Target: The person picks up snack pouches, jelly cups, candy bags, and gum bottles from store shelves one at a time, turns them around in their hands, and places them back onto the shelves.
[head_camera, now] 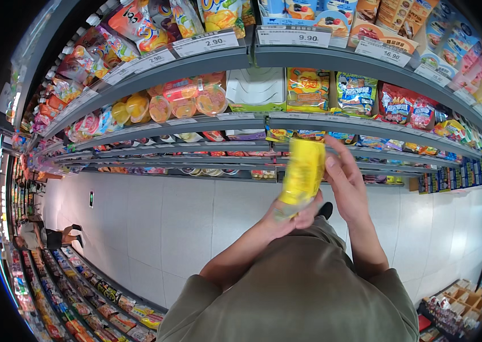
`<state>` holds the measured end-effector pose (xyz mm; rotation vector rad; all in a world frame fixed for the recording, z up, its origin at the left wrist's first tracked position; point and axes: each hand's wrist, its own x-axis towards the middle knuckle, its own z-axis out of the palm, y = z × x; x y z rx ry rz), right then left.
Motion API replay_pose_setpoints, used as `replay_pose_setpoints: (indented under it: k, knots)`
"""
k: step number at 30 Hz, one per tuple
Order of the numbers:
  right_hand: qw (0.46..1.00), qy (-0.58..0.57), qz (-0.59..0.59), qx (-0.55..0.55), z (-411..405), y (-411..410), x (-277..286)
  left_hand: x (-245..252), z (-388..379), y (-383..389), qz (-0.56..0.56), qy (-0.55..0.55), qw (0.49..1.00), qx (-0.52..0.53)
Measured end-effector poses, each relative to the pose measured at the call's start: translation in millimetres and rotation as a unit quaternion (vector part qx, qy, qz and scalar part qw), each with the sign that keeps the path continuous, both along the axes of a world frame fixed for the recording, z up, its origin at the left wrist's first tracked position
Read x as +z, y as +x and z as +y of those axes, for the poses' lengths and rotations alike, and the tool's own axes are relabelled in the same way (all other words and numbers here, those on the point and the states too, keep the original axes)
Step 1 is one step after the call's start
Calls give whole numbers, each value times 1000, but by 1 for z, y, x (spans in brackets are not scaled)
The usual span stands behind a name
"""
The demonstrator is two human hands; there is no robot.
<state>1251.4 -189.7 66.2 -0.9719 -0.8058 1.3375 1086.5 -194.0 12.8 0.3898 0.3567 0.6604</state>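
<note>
A yellow package [304, 171], blurred and bearing writing, is gripped at its lower end by my left hand [286, 220]. It stands tilted slightly to the right in front of the shelves. My right hand [348, 184] is raised just right of the package with thumb and fingers apart; whether a fingertip touches its edge I cannot tell. Beyond the package, a shelf carries an orange candy bag [308, 89], a blue and green candy bag [356, 93] and red candy bags [396, 104]. Left of these sits an open white and green display carton [256, 85].
Grey shelf edges [206, 54] with price tags curve across the top. Fruit jelly cups [181, 100] and spouted jelly pouches [138, 25] fill the left side. Behind me at lower left runs another snack shelf [95, 295]. A person [46, 237] is farther along the tiled floor [185, 213].
</note>
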Motion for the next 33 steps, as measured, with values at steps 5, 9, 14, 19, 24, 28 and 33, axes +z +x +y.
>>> replay_pose_setpoints:
  k: [5,9,14,19,24,28,33]
  knots:
    - [996,-16,44,-79,-7,11,-32,1,16,-10,368,204,878,229]
    - [976,-85,182,86,-14,20,-36,-2,22,-17,355,208,869,275]
    - [996,-71,-28,50,-15,12,-36,-11,24,-20,330,236,861,308]
    - [996,-62,-54,35,-7,17,-46,-8,22,-21,312,243,870,295]
    - [996,-71,-53,20,-4,15,-37,-6,21,-22,279,233,886,288]
    - [986,-82,-138,35,0,18,-50,-43,21,-33,366,317,832,271]
    - [965,-32,-259,-9,10,24,-50,-39,19,-25,365,255,859,252]
